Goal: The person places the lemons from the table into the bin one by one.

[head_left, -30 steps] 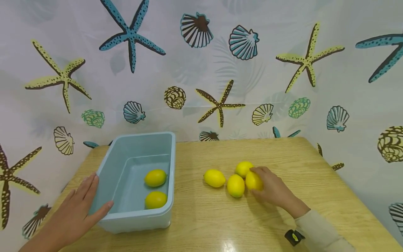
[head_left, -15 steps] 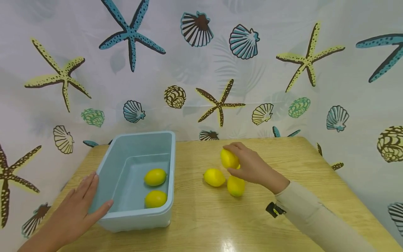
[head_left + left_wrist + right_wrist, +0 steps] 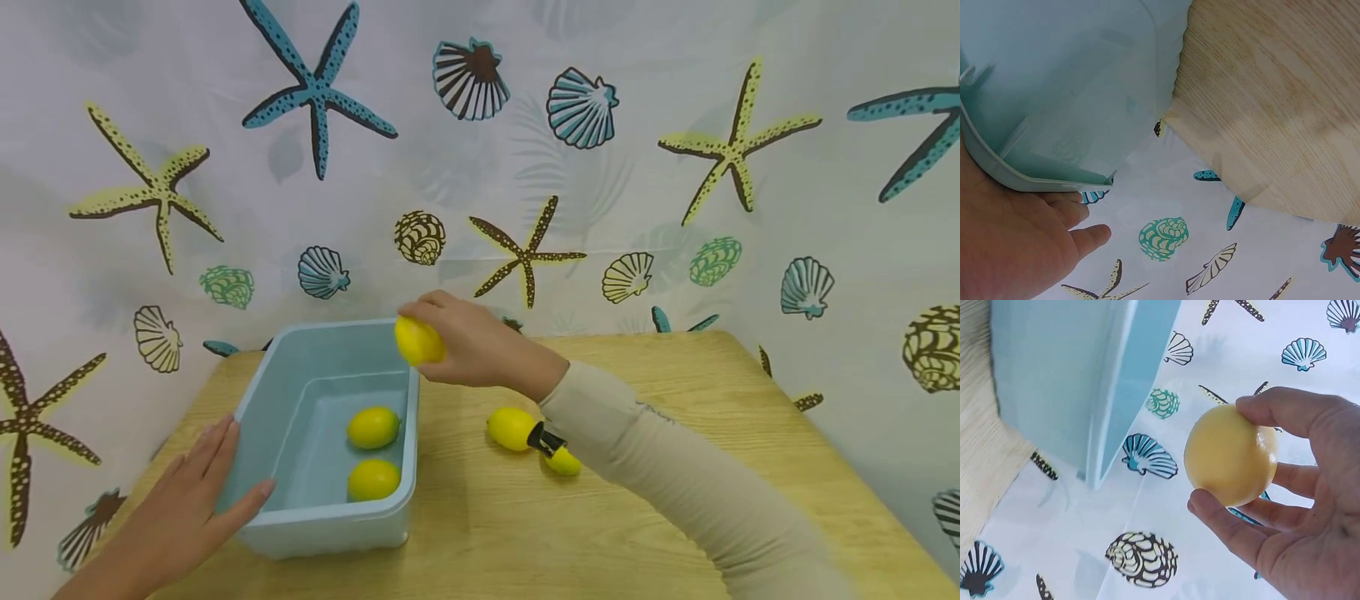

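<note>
A yellow lemon (image 3: 418, 340) is gripped between the thumb and fingers of my right hand (image 3: 476, 340), raised above the right rim of the light-blue plastic bin (image 3: 412, 450). The right wrist view shows this lemon (image 3: 1227, 456) up close, pinched at its sides. My left hand (image 3: 183, 492) rests with extended fingers on the bin's left rim; the left wrist view shows the hand (image 3: 1016, 244) against the bin's outer side. Inside the bin lie two lemons, a rear lemon (image 3: 373, 427) and a front lemon (image 3: 373, 480).
On the wooden table (image 3: 480, 525) right of the bin sits a lemon (image 3: 512, 428), with another lemon (image 3: 562, 462) partly hidden behind the right sleeve (image 3: 660, 450) and its dark wrist device (image 3: 546, 439). A curtain (image 3: 450, 167) printed with starfish and shells hangs behind.
My right hand has picked up a lemon from the group on the table and carried it up and left to the bin's edge. The left hand has stayed on the bin.
</note>
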Available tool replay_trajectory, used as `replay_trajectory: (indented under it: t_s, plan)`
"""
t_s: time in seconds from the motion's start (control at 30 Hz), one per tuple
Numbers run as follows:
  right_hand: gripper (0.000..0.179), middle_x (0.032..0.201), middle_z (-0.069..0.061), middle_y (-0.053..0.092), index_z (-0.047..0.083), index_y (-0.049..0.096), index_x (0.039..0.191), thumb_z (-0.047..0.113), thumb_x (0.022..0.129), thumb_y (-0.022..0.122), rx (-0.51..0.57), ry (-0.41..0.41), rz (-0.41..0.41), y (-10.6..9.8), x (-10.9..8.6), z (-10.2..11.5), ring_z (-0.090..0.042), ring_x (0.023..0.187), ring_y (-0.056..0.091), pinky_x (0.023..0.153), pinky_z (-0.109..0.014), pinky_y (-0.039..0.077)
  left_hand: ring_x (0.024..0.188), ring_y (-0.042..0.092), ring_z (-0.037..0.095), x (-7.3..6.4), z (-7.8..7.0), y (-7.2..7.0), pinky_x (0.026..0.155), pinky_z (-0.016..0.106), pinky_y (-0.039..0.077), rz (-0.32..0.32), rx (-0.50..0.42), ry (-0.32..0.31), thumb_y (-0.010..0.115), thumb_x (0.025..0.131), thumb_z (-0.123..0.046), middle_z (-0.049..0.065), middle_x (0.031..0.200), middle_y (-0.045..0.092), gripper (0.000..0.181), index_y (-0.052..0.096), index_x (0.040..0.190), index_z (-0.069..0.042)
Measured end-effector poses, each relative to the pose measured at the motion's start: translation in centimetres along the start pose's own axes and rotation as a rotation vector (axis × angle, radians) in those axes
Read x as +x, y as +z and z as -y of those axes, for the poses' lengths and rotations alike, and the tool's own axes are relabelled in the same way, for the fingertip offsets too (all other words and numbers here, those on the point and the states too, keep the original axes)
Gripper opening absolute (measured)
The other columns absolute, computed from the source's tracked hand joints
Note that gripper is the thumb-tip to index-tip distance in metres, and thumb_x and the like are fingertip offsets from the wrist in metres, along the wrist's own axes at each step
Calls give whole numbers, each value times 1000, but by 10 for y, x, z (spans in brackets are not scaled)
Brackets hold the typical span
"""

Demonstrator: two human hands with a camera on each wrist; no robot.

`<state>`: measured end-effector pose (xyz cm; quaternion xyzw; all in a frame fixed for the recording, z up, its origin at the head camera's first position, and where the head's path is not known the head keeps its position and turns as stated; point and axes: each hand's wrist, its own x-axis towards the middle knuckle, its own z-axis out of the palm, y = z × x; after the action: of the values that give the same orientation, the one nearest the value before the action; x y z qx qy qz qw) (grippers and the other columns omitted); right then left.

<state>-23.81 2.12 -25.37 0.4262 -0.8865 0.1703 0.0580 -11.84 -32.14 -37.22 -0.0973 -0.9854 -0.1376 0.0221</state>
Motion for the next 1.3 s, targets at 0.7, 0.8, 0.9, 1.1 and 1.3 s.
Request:
replay_trajectory:
  t_s: [0.7,0.8,0.9,1.1,1.3]
  plan:
    - [63,135,-4,53,11,44,144,28,88,67,125,-11,156,40,78,37,-14,106,49,86,-21,41,140,12,49,-2,3,-3,105,71,10,5,-10,-5,49,96,-52,28,157,3,92,2,151,5]
    - [63,137,-2,53,10,45,144,29,88,67,154,-4,159,46,84,39,-13,108,48,89,-20,39,140,13,50,-2,2,-3,105,71,11,6,-11,-7,49,96,-52,28,157,2,92,3,151,5]
    - [62,136,-2,53,10,45,144,29,89,67,173,-4,160,50,87,42,-12,108,48,89,-18,38,140,13,50,-1,2,-2,105,71,11,5,-12,-11,48,96,-53,28,157,2,92,3,151,5]
    - [62,128,1,55,11,44,144,28,88,67,197,34,152,55,91,46,-11,99,49,81,-16,39,141,12,49,0,0,-1,104,71,12,5,-21,-13,48,96,-54,26,158,2,92,3,152,4]
    - [61,125,4,56,14,47,143,29,88,69,238,85,192,71,96,51,-9,96,49,78,-15,39,141,11,48,1,0,-1,103,72,14,-5,-9,-12,47,96,-54,25,158,2,92,2,152,3]
